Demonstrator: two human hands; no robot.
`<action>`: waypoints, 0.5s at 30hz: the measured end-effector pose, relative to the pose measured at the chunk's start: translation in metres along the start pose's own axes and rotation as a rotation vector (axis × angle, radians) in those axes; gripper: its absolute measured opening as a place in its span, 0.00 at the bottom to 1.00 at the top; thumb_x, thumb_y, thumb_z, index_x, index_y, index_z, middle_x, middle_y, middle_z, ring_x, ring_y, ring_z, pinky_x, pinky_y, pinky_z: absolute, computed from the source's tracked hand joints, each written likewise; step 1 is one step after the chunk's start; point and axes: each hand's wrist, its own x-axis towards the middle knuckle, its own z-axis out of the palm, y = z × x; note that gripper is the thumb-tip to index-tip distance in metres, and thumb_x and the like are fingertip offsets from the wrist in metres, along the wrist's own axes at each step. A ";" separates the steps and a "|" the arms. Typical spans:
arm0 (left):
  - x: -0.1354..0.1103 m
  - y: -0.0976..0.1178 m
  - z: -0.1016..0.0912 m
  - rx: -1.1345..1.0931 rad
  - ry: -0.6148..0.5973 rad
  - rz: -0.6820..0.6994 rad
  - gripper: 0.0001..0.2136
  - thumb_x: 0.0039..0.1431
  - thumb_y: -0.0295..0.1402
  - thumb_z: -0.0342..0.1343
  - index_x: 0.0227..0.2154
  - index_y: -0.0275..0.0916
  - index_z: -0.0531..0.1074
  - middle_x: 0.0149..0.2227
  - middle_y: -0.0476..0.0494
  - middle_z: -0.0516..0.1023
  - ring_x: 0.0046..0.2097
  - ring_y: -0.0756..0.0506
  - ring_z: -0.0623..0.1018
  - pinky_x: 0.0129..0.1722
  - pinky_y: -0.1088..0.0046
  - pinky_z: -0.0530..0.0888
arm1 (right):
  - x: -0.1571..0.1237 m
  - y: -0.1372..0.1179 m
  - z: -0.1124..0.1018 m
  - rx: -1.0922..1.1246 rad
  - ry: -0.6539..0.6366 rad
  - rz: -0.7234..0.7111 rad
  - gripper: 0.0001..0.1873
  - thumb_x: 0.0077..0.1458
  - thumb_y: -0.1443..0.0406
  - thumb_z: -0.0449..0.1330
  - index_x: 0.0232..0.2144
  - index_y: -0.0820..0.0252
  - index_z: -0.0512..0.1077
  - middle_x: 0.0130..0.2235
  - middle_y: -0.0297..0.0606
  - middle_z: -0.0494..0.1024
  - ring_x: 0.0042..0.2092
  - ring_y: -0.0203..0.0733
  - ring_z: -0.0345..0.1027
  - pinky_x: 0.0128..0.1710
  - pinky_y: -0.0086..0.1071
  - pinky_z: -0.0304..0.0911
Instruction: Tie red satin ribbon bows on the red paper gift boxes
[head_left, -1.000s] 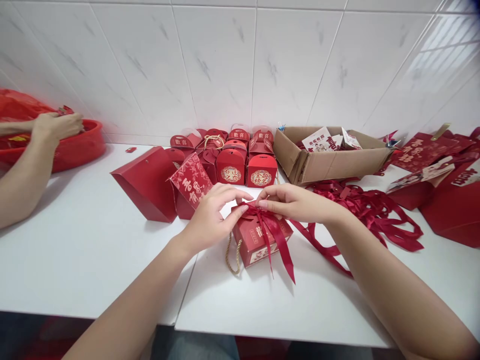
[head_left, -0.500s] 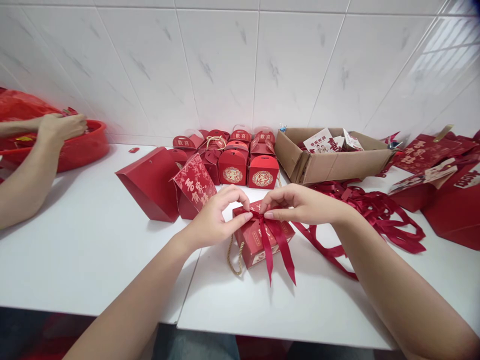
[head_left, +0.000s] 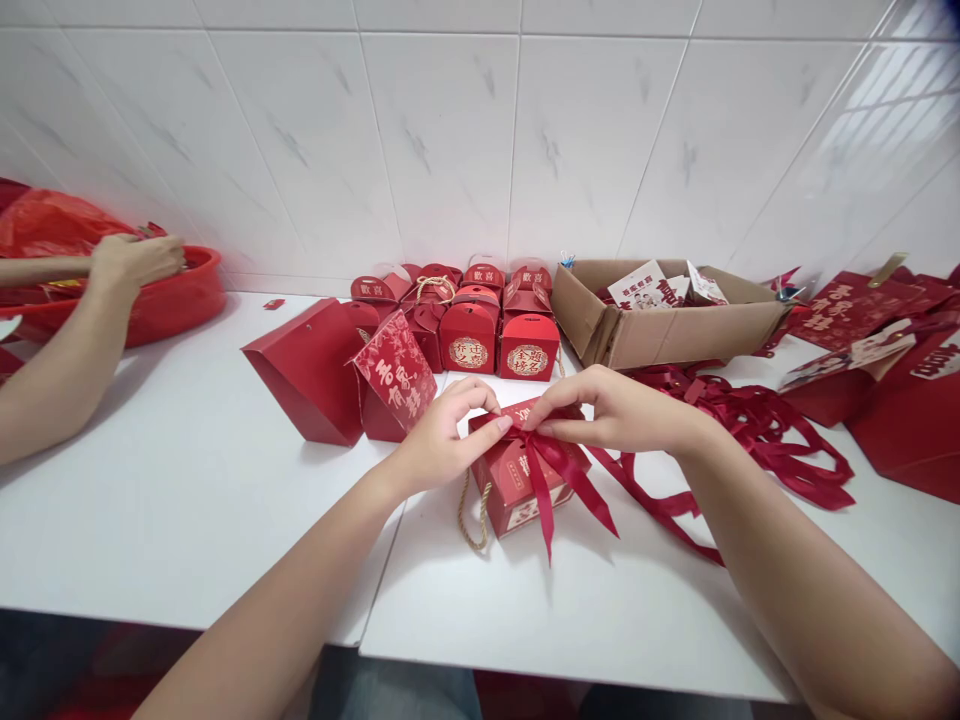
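A red gift box (head_left: 504, 482) with gold lettering lies on the white table in front of me, a twisted gold cord handle (head_left: 472, 530) hanging from its left side. Dark red ribbon (head_left: 551, 462) is gathered in a bow or knot on its top, and two tails fall over the near side. My left hand (head_left: 450, 435) pinches the ribbon from the left between thumb and forefinger. From the right, my right hand (head_left: 604, 412) pinches it close to the knot. The fingertips partly hide the knot.
Behind stand several small red boxes (head_left: 466, 340) and a cardboard box (head_left: 697, 335) of cards. Two larger red boxes (head_left: 304, 370) stand left. Loose ribbons (head_left: 780, 450) and red bags (head_left: 911, 410) lie right. At far left, another person's hand (head_left: 135, 262) reaches over a red basin (head_left: 176, 308).
The ribbon tails have swung to the right and spread further apart. Both my hands still pinch at the knot. The whole view has shifted slightly.
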 end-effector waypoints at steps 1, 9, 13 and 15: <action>0.001 0.000 0.001 -0.008 0.005 -0.010 0.09 0.59 0.35 0.50 0.26 0.38 0.64 0.32 0.48 0.65 0.37 0.48 0.67 0.41 0.70 0.65 | 0.000 0.001 0.000 -0.007 0.013 -0.008 0.12 0.55 0.68 0.56 0.39 0.60 0.77 0.37 0.36 0.80 0.36 0.37 0.71 0.36 0.28 0.65; 0.000 0.001 0.004 -0.010 0.057 -0.031 0.09 0.56 0.35 0.52 0.23 0.38 0.65 0.35 0.45 0.67 0.39 0.46 0.68 0.44 0.66 0.66 | -0.002 0.000 -0.002 0.017 -0.018 -0.033 0.12 0.54 0.65 0.58 0.39 0.57 0.78 0.37 0.36 0.81 0.35 0.36 0.72 0.35 0.27 0.66; 0.002 0.002 0.005 0.077 0.160 -0.078 0.08 0.54 0.34 0.54 0.22 0.38 0.65 0.38 0.44 0.70 0.44 0.44 0.69 0.50 0.60 0.62 | -0.001 0.000 -0.001 0.009 -0.134 -0.017 0.14 0.53 0.67 0.57 0.41 0.55 0.78 0.37 0.36 0.81 0.34 0.37 0.71 0.36 0.29 0.65; 0.003 0.003 0.005 0.114 0.194 -0.084 0.08 0.54 0.33 0.53 0.22 0.38 0.65 0.38 0.44 0.71 0.44 0.44 0.69 0.51 0.59 0.61 | -0.001 0.001 0.000 0.005 -0.160 -0.008 0.15 0.54 0.68 0.57 0.43 0.55 0.77 0.35 0.35 0.80 0.33 0.36 0.70 0.34 0.29 0.64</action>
